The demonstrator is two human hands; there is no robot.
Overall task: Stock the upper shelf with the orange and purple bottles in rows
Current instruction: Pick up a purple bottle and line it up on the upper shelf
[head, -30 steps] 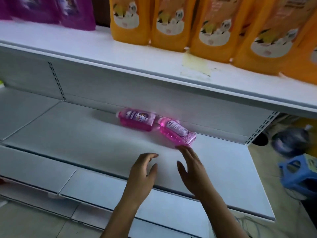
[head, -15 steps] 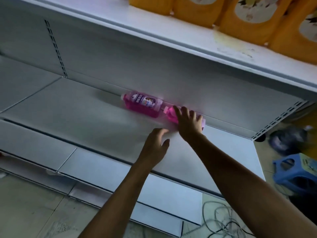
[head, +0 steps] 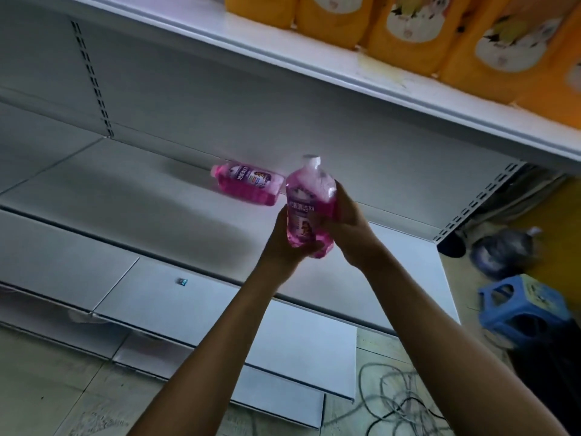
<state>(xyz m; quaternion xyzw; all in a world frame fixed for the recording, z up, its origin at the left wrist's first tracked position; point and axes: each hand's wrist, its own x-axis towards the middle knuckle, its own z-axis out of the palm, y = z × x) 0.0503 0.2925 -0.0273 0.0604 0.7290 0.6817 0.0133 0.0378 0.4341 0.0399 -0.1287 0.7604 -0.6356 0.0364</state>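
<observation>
A purple bottle (head: pixel 306 196) with a white cap is held upright in the air above the lower shelf (head: pixel 132 196). My left hand (head: pixel 284 243) grips its lower left side and bottom. My right hand (head: pixel 347 228) grips its right side. A second purple bottle (head: pixel 248 184) lies on its side on the lower shelf, near the back panel, just left of the held one. Several orange bottles (head: pixel 408 23) stand in a row on the upper shelf (head: pixel 314 61) at the top right.
A blue plastic stool (head: pixel 522 306) and a dark bag (head: pixel 503 250) stand on the floor to the right. Loose cables (head: pixel 399 401) lie on the floor below my right arm. More white shelf boards (head: pixel 220 313) step out beneath the lower shelf.
My right hand took the right-hand purple bottle off the lower shelf and lifted it upright. My left hand has joined it on the bottle. The other bottle has stayed lying down.
</observation>
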